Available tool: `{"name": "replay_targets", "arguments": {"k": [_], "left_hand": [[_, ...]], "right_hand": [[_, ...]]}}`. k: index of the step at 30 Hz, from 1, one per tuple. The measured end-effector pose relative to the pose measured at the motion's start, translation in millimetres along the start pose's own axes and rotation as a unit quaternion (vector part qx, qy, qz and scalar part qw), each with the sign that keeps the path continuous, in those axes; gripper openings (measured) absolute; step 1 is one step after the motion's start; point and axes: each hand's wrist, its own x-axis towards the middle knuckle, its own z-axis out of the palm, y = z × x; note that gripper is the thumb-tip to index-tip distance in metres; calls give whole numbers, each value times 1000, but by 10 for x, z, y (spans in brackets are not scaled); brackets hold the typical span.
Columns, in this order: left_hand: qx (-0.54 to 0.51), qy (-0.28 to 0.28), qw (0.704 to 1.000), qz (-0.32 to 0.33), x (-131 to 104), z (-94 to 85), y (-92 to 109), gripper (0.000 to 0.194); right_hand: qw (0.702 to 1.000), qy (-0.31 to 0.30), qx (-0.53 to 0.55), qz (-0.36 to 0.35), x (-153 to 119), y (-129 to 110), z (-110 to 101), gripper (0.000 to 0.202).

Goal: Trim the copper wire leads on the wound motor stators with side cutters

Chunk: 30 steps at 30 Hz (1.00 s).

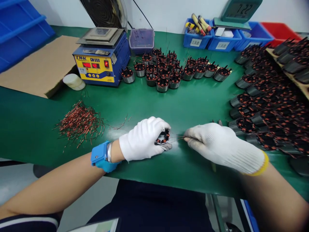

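In a white glove, my left hand (146, 138) is closed round a motor stator (163, 136), a small ring with copper windings and a black inner part, held over the green table. My right hand (212, 141), gloved in white with a yellow cuff, pinches thin copper wire ends (180, 137) that stretch toward the stator. A tool partly hidden under the right hand shows only dark tips (219, 122) above it and a greenish end (213, 167) below; its kind I cannot make out.
A pile of copper wire scraps (80, 124) lies left. Behind stand a blue-yellow CM 550 machine (98, 66) and several wound stators (163, 72). Many more stators (267, 112) crowd the right. Blue bins (196, 41), a red bin (280, 32) and a digital clock (242, 11) line the back.
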Motion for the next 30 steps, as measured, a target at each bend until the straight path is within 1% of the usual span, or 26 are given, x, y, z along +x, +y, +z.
{"name": "replay_targets", "arguments": {"k": [3, 5, 8, 11, 14, 17, 19, 21, 23, 24, 26, 27, 28, 30], "left_hand": [[-10, 8, 1000, 11, -1, -5, -19, 50], [-18, 14, 1000, 21, -2, -15, -21, 52], [-35, 5, 999, 30, 0, -35, 1, 43], [-36, -2, 999, 21, 8, -35, 39, 31], [-25, 9, 1000, 12, 21, -12, 62, 28], [-23, 10, 1000, 14, 35, 15, 61, 27], [-23, 16, 999, 17, 40, 34, 56, 23], [-18, 38, 999, 17, 38, 58, 58, 20], [-14, 62, 998, 10, 28, 84, 70, 17], [-13, 72, 997, 6, 21, 96, 78, 15], [-12, 82, 997, 1, 10, 113, 93, 11], [-12, 85, 996, 0, 8, 117, 99, 10], [-11, 86, 996, 0, 8, 117, 103, 10], [-12, 86, 996, -2, 18, 109, 106, 9]], "right_hand": [[999, 9, -43, 24, 60, 1, 24, 32], [996, 25, -71, 38, 83, -18, 21, 31], [991, 59, -113, 38, 58, -76, -14, 28], [982, 102, -155, 22, -20, -153, -55, 25], [974, 126, -188, 7, -64, -207, -62, 25], [975, 132, -180, 20, 22, -203, -23, 26], [982, 120, -140, 30, 139, -170, 18, 26], [991, 119, -56, 34, 248, -120, 55, 26], [987, 131, 85, 45, 309, -73, 87, 24], [976, 128, 167, 53, 316, -58, 102, 23], [947, 81, 302, 65, 300, -52, 132, 34], [936, 45, 344, 66, 285, -63, 147, 40], [928, 10, 367, 64, 271, -82, 161, 40], [922, -35, 380, 64, 252, -134, 181, 24]]}}
